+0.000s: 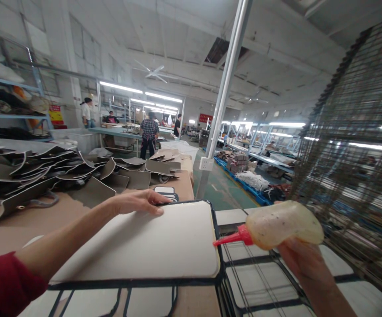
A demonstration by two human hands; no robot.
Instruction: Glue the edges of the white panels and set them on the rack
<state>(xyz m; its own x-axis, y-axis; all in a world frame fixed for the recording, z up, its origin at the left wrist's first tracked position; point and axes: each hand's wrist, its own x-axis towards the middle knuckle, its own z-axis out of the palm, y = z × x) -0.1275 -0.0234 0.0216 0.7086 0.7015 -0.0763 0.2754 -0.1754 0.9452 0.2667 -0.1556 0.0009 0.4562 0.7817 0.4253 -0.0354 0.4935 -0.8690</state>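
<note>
A white panel (pixel 164 242) with rounded corners and a dark border lies flat before me. My left hand (pixel 144 201) grips its far edge, thumb on top and fingers over the rim. A yellowish squeeze bottle (pixel 283 223) with a red nozzle is tilted on its side in my right hand (pixel 305 255), whose fingers are partly hidden behind it. The nozzle tip (pixel 215 243) is at the panel's right edge, where a thin yellowish line runs along the border. Smaller white panels with dark borders (pixel 260 281) lie on a wire rack at the right.
Grey-brown bag pieces (pixel 88 191) are heaped on the brown table top (pixel 207 301) at the left. A metal post with a socket box (pixel 206 164) rises beyond the panel. Stacked wire racks (pixel 352 119) stand at the right. Several people work farther back, one in a plaid shirt (pixel 149 127).
</note>
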